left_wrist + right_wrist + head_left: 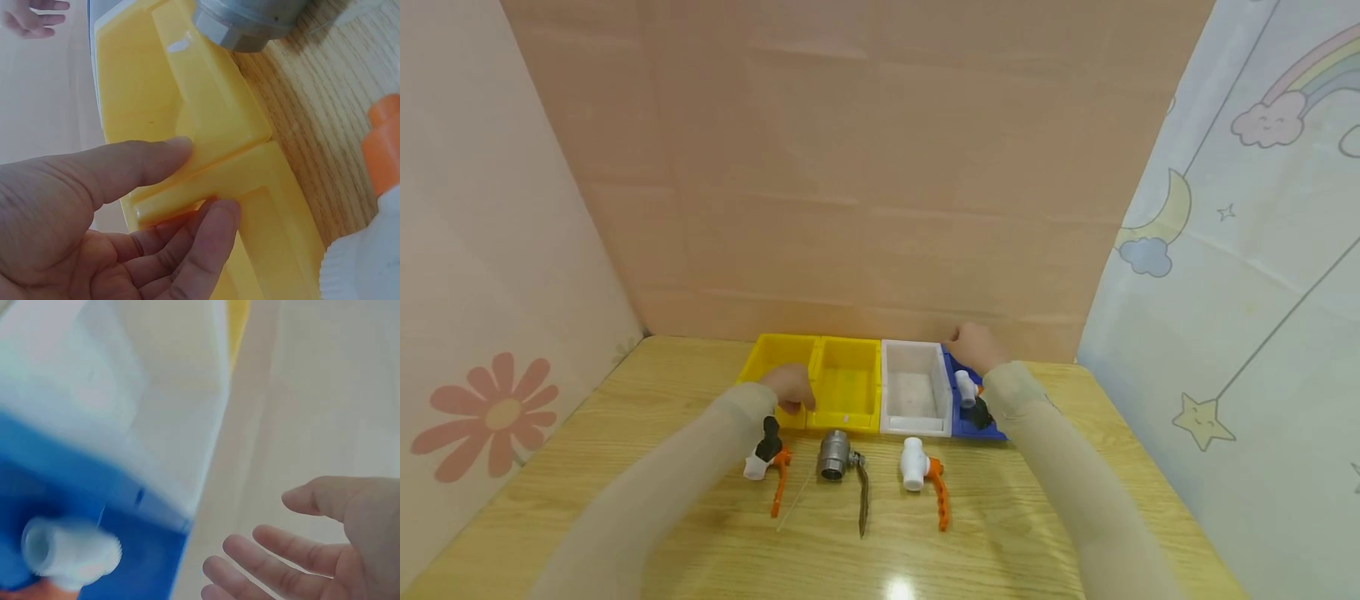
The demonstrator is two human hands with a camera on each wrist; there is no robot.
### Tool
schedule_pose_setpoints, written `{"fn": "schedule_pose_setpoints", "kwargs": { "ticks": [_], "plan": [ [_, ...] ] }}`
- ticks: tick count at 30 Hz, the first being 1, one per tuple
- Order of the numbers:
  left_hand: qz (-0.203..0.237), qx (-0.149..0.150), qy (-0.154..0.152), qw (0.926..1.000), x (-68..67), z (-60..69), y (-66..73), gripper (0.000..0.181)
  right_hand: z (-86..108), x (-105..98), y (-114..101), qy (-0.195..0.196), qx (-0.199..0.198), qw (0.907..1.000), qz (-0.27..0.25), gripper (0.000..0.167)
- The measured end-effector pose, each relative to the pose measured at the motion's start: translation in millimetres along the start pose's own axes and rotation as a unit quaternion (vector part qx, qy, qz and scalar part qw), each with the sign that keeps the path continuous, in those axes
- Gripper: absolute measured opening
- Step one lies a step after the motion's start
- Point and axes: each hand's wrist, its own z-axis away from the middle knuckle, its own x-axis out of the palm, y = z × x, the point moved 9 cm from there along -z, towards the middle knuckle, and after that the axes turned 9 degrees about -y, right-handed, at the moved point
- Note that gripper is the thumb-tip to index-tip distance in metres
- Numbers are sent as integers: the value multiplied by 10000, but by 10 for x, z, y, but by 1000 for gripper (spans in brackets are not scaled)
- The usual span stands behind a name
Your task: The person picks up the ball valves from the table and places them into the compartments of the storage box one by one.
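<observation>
My left hand (790,386) is at the two yellow bins, the left bin (775,350) and the one beside it (848,379). In the left wrist view, its thumb and fingers (215,228) pinch the adjoining walls between them. My right hand (294,556) is at the back of the blue bin (992,431), fingers spread and relaxed, holding nothing. Inside the blue bin lie a white valve (966,388) with an orange part and a black piece (979,413). A white bin (916,428) stands between the yellow and blue bins.
In front of the bins lie a metal ball valve (833,456) with a lever, a white ball valve (913,464) with an orange handle, and another white valve (757,466) with orange and black parts, partly behind my left sleeve. A peach backdrop (865,208) rises behind the table.
</observation>
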Motion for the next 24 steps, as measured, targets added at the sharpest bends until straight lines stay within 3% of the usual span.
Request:
{"fn": "schedule_pose_setpoints", "kwargs": {
  "ticks": [5, 12, 24],
  "plan": [
    [35, -13, -46, 10000, 5, -31, -22, 16, 195, -3, -215, -102, -286, 9992, -276, 30],
    [-5, -28, 8, 10000, 41, -28, -39, 16, 521, -20, -477, -90, -810, 9949, -595, 23],
    [145, -82, 73, 9998, 177, 82, -58, 17, 988, 288, -554, -546, -959, 9924, -535, 16]
  ]
}}
